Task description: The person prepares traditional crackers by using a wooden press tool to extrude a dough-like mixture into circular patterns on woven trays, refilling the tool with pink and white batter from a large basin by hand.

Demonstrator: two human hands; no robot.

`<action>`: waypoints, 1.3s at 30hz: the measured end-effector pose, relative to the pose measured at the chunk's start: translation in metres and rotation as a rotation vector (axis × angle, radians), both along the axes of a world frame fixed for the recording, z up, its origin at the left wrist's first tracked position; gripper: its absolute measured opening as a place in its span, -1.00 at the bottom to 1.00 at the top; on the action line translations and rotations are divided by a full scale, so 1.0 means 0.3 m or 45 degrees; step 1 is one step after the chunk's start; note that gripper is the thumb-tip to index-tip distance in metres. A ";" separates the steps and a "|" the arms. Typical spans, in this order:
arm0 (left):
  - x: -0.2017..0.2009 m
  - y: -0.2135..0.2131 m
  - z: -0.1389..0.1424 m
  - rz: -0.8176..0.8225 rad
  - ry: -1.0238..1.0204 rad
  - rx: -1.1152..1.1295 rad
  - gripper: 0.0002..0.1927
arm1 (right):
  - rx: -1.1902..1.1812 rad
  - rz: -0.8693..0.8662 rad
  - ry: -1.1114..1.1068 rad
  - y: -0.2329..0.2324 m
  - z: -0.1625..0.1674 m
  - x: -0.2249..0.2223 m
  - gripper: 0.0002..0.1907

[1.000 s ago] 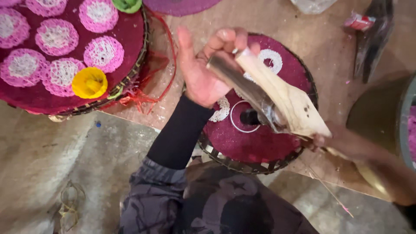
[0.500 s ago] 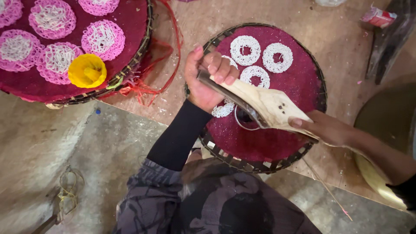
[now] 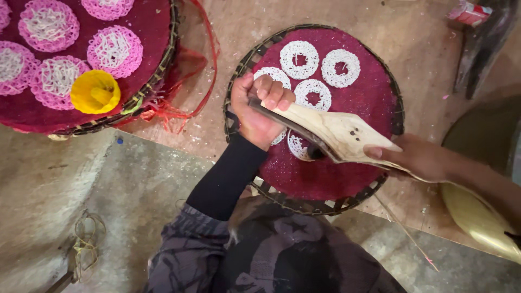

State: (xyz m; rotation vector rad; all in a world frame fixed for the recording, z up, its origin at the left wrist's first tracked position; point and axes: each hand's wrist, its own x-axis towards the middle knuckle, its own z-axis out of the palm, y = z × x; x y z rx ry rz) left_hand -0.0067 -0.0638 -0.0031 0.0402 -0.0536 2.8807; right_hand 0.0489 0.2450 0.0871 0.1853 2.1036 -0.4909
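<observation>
Gripping one end of the wooden press (image 3: 331,133) with my left hand (image 3: 259,111), fingers wrapped tight, my right hand (image 3: 415,157) clasps its other end above the round tray (image 3: 374,108).

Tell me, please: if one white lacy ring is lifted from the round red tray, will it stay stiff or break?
The white lacy ring is probably fragile: it is a mesh of thin strands with an open centre. It looks light, so a push may slide it on the red tray. It lies flat, so rolling seems unlikely.
</observation>
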 end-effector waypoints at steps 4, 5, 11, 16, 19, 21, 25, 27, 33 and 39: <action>-0.025 0.038 -0.011 0.077 -0.100 0.106 -0.61 | 0.295 0.138 0.056 0.006 0.035 -0.018 -0.04; -0.032 0.039 -0.011 0.082 -0.055 0.125 -0.60 | 0.334 0.152 0.095 0.000 0.037 -0.022 -0.05; -0.063 -0.030 0.000 0.141 0.150 0.010 -0.58 | 0.357 0.167 0.257 -0.080 0.005 -0.032 -0.08; -0.054 -0.119 0.016 0.218 0.085 -0.133 -0.60 | 0.250 0.212 0.309 -0.127 -0.049 -0.018 -0.05; -0.022 -0.129 0.031 0.220 -0.027 -0.123 -0.61 | 0.242 0.228 0.244 -0.125 -0.069 0.002 -0.01; 0.003 -0.116 0.047 0.200 -0.066 -0.114 -0.60 | 0.208 0.209 0.209 -0.111 -0.073 0.015 0.02; 0.025 -0.110 0.083 0.109 0.097 -0.085 -0.56 | 0.136 0.175 0.358 -0.062 -0.083 0.026 -0.14; 0.020 -0.122 0.084 0.100 0.275 -0.132 -0.47 | 0.078 0.138 0.429 -0.036 -0.104 0.031 -0.23; 0.045 -0.053 -0.065 -0.036 0.491 -1.524 -0.44 | -0.318 -0.090 0.550 0.033 -0.217 0.086 -0.31; 0.145 0.045 -0.177 -0.347 0.813 -2.746 -0.56 | -0.479 -0.093 0.608 0.058 -0.290 0.135 -0.36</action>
